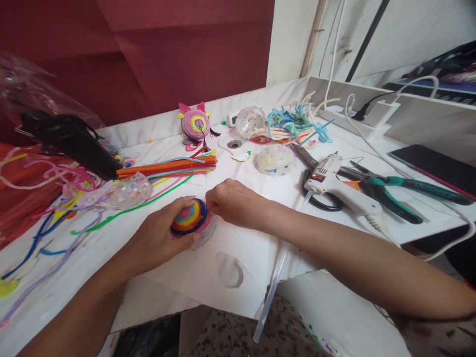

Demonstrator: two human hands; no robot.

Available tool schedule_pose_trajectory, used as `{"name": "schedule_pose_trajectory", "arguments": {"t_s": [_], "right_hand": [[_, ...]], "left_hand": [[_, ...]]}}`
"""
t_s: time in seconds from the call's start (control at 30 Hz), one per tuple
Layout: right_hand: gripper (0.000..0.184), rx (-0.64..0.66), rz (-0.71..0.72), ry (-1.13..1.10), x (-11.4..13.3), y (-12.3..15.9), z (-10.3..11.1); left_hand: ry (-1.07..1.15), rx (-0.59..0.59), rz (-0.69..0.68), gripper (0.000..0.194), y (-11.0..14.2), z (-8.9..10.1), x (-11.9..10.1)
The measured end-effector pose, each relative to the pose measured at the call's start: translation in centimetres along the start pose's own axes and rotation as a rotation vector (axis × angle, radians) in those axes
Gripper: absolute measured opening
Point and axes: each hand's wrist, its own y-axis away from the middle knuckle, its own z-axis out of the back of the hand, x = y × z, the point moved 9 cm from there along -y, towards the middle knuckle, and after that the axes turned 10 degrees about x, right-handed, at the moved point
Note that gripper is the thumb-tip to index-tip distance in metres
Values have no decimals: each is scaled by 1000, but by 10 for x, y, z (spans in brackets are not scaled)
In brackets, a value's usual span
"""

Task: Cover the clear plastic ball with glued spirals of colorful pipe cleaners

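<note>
Near the front middle of the desk (334, 144), the left hand (159, 238) cups a small dome (189, 218) wound from coloured pipe cleaners, its grip closed around the dome's left and lower side. The dome shows concentric rings: a dark blue outer band, then red, orange, yellow and a greenish centre, sitting on a clear, pale pink rim that peeks out at 5 o'clock. The right hand (234, 201) lies at 3 o'clock of the dome, fingers pressed together and pinching at its upper right edge, touching it. At 12 o'clock from the dome lies a bundle of straight pipe cleaners (167, 167), mostly orange, and beyond it a finished pink and yellow spiral figure with ears (196, 124). At 2 o'clock sits a speckled clear half-shell (275, 159). Farther right, at 3 o'clock, a white glue gun (334, 186) rests across black-handled scissors (316, 188), with teal-handled pliers (390, 191) just beside it. A tangle of blue pipe cleaners (293, 124) lies toward the back.
</note>
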Motion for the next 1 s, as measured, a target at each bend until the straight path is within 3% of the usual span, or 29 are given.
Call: {"name": "schedule_pose_trajectory", "arguments": {"t_s": [0.3, 0.53, 0.7, 0.9, 1.0], "right_hand": [[20, -122, 97, -254, -9, -1, -6], [19, -171, 160, -382, -14, -2, -11], [22, -179, 176, -363, -11, 0, -12], [23, -142, 219, -353, 0, 4, -15], [23, -154, 249, -353, 3, 7, -15]], "left_hand": [[55, 158, 33, 58, -6, 3, -4], [-6, 92, 110, 72, 0, 9, 8], [5, 108, 59, 58, 3, 11, -7], [-9, 162, 139, 53, 7, 11, -20], [-12, 132, 147, 49, 9, 6, -28]]}}
